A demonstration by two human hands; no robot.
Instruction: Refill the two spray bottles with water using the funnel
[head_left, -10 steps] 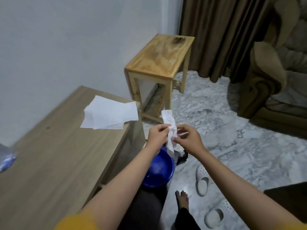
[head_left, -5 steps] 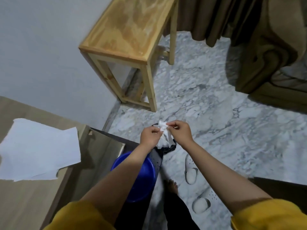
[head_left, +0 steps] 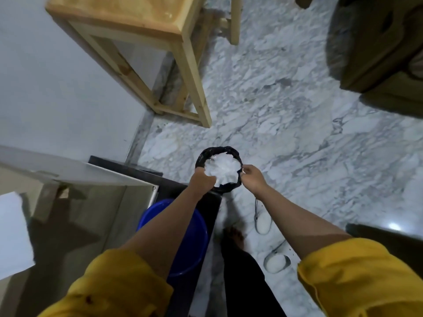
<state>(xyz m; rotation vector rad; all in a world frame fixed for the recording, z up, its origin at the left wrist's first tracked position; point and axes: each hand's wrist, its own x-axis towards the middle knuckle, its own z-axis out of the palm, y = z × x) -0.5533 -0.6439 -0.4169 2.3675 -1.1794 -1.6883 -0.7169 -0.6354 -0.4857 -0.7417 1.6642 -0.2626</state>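
No spray bottle or funnel is in view. A small bin with a black liner (head_left: pixel 231 188) stands on the floor, full of crumpled white tissue (head_left: pixel 223 168). My left hand (head_left: pixel 202 179) reaches into the bin's left side with its fingers curled into the tissue. My right hand (head_left: pixel 251 178) hovers at the bin's right rim, its fingers loosely curled, with nothing visible in them. A blue bucket (head_left: pixel 194 239) sits under my left forearm, partly hidden by it.
A wooden stool (head_left: pixel 142 21) stands by the wall at the back. The grey table's edge (head_left: pixel 75 172) and white paper (head_left: pixel 12 232) lie at left. On the marble floor are white slippers (head_left: pixel 263 221) and my bare foot (head_left: pixel 234 234), with a brown sofa (head_left: pixel 384 49) at the right.
The view has tilted down over the bin. The twisted tissue held between both hands has gone down into the bin, and my right hand has come off it.
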